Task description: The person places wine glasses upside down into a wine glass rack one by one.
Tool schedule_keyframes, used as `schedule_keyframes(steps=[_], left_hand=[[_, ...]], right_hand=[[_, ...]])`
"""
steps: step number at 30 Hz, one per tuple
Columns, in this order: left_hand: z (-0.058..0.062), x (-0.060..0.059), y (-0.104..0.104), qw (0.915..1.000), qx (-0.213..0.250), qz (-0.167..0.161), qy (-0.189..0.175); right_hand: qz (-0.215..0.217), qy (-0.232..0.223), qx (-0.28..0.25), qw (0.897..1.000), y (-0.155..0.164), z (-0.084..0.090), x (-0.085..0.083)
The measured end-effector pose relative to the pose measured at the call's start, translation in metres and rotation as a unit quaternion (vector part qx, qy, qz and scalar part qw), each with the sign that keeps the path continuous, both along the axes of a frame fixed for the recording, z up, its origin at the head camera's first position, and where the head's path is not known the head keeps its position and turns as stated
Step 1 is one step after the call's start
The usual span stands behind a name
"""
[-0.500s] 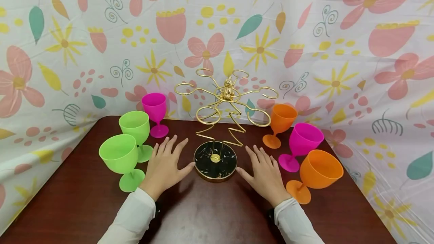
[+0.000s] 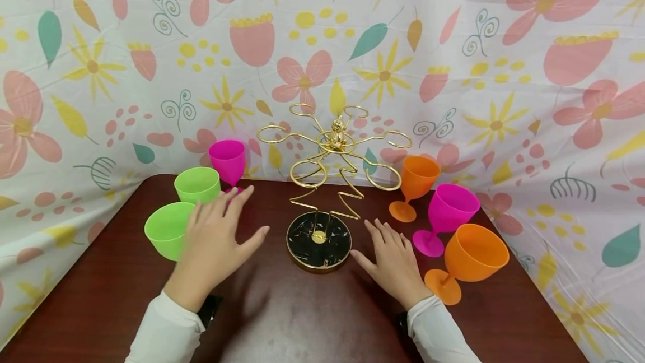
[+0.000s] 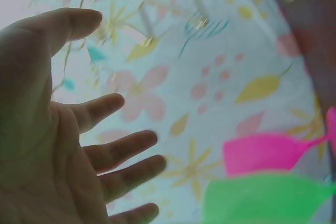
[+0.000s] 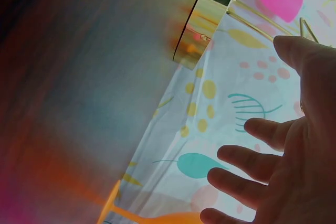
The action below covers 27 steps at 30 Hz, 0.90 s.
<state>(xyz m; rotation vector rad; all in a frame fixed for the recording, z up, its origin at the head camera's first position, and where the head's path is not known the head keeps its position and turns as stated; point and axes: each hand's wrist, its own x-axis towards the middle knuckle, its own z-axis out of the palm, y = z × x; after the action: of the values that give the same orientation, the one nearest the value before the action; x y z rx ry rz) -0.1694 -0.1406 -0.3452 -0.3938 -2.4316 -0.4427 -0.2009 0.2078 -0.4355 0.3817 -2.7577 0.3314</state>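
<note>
Left hand [image 2: 214, 240]: fingers [image 3: 113, 150] spread and straight, holding nothing, palm lifted off the surface [image 2: 302, 318] and hovering in front of two green goblets [image 2: 168, 234]. Fingertips overlap the nearer goblets in the head view; contact cannot be told. In the left wrist view the open palm faces a green bowl and a pink one, both blurred.

Right hand [image 2: 395, 262]: fingers flat and relaxed, holding nothing, resting on the surface just right of the rack's black round base [image 2: 318, 240], thumb close to its rim.

Gold wire rack [image 2: 335, 150] stands upright at centre, its loops bare.

Left cluster: two green goblets, pink goblet [image 2: 228, 160] behind them. Right cluster: orange goblet [image 2: 415, 184] at back, pink goblet [image 2: 448, 212] in the middle, orange goblet [image 2: 471, 262] nearest, just beside the right wrist. All upright.

Floral cloth [image 2: 453, 43] backs and flanks the surface.
</note>
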Motion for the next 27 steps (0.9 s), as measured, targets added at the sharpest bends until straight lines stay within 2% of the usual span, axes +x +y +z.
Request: schedule_keyframes(steps=[3,6,9,13,15,18,27], left_hand=[[0.012,0.004,-0.015,0.9994,-0.001,0.033,0.01],[0.019,0.006,-0.032,0.9973,0.001,0.073,-0.009],[0.02,0.008,-0.049,0.9918,0.004,0.11,-0.065],[0.019,0.01,-0.067,0.9784,0.003,0.145,-0.147],[0.017,0.01,-0.073,0.9728,-0.001,0.153,-0.174],[0.015,0.009,-0.078,0.9688,-0.003,0.155,-0.193],[0.015,0.011,-0.08,0.9693,-0.007,0.15,-0.195]], right_hand=[[0.002,0.005,-0.001,1.0,0.0,0.0,-0.001],[0.004,0.01,0.0,1.0,0.001,0.001,-0.001],[0.004,0.012,0.004,1.0,0.002,0.001,-0.002],[0.007,0.015,0.006,1.0,0.001,0.0,-0.001],[0.009,0.017,0.006,1.0,0.001,0.0,-0.001],[0.012,0.018,0.006,1.0,0.001,-0.001,0.0],[0.015,0.012,0.012,1.0,0.0,0.0,0.001]])
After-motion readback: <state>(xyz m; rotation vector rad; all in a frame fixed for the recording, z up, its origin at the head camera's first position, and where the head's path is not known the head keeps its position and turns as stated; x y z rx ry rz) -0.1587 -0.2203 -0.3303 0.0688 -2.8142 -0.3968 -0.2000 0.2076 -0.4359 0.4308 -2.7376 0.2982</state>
